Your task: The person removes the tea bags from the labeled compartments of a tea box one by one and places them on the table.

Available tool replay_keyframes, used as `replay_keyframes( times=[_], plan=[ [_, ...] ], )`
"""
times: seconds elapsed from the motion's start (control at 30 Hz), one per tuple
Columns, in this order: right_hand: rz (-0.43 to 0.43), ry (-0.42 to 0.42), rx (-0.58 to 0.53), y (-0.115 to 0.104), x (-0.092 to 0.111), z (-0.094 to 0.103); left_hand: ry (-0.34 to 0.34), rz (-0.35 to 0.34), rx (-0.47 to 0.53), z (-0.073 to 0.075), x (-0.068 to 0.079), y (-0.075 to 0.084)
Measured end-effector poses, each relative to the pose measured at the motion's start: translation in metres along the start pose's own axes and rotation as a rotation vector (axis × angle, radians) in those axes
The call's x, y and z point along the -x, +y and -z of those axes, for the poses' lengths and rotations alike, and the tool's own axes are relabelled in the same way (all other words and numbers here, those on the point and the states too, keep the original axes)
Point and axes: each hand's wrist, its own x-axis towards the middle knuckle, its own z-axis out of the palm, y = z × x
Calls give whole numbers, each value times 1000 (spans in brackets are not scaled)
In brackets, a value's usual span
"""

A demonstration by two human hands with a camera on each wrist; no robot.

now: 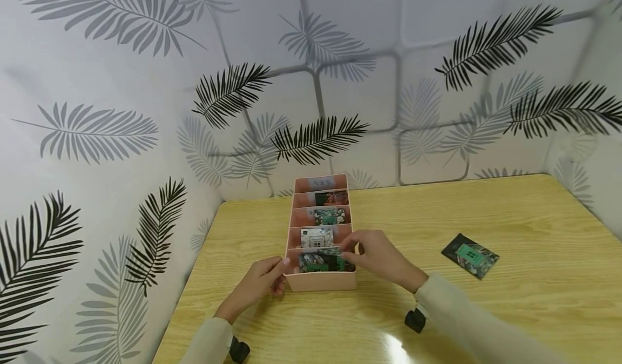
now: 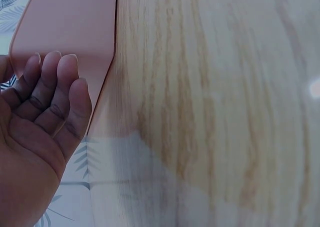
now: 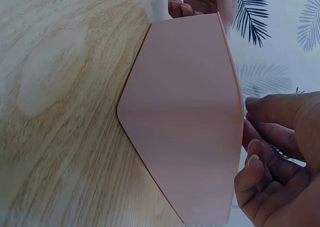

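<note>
A long pink divided box (image 1: 320,282) stands on the table, its compartments running away from me. My left hand (image 1: 259,283) holds its near left corner, thumb on the rim and fingers against the outer wall. At the near right side, my right hand (image 1: 376,256) pinches the upper right edge of a dark green sachet (image 1: 313,263) in the front compartment. The box wall hides these fingertips in the right wrist view. Behind it stand a white sachet (image 1: 317,238), a green floral sachet (image 1: 330,216) and a dark reddish sachet (image 1: 335,197), each in its own compartment.
A black and green sachet (image 1: 470,256) lies flat on the wooden table (image 1: 534,218) to the right of the box. The farthest compartment bears a handwritten label (image 1: 322,182). A leaf-patterned wall (image 1: 364,99) stands behind and on the left.
</note>
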Motion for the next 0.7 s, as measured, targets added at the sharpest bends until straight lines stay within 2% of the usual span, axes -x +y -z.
replay_keyframes(
  times=[0.17,0.47,0.7],
  plan=[
    [7,-31,-2,-5,-3,-5,1,6,0,0,0,0],
    [39,-25,87,-12,-6,-9,14,7,3,-1,0,2],
    [19,-41,128,-14,-9,-12,1,7,23,-1,0,0]
  ],
)
